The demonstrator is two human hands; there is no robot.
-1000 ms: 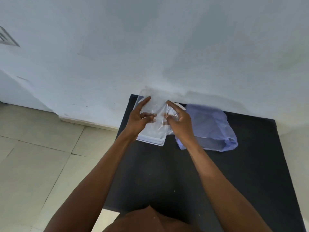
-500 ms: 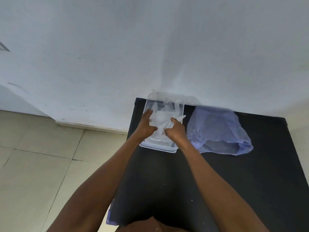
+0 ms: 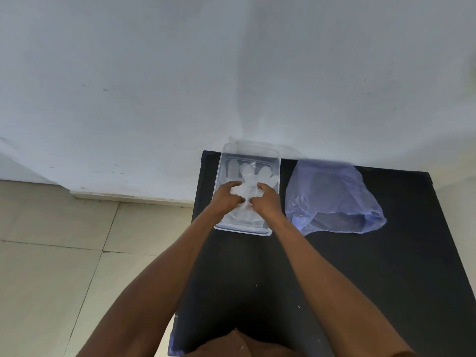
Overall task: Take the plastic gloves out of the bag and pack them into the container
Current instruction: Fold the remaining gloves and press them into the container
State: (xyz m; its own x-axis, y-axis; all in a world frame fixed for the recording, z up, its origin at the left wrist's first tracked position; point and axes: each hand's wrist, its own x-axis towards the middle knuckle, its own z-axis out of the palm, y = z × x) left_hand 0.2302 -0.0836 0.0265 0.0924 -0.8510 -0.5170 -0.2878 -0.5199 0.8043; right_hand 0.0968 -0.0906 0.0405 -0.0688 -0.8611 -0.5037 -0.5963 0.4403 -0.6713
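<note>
A clear rectangular plastic container (image 3: 222, 173) stands at the far left corner of the black table (image 3: 360, 279), against the wall. Clear plastic gloves (image 3: 248, 176) lie inside it, their fingers pointing toward the wall. My left hand (image 3: 226, 195) and my right hand (image 3: 266, 199) are both down inside the container, side by side, fingers curled and pinching the gloves near their middle. A crumpled bluish plastic bag (image 3: 329, 197) lies flat on the table just right of the container, its mouth facing me.
A white wall (image 3: 231, 73) rises directly behind the table. Beige floor tiles (image 3: 64, 253) lie to the left, below the table's left edge. A small blue object (image 3: 173, 343) shows at the table's near left corner.
Both hands have dropped from above the container down into it, carrying the glove with them. The glove now lies inside, and the view has shifted a little.
</note>
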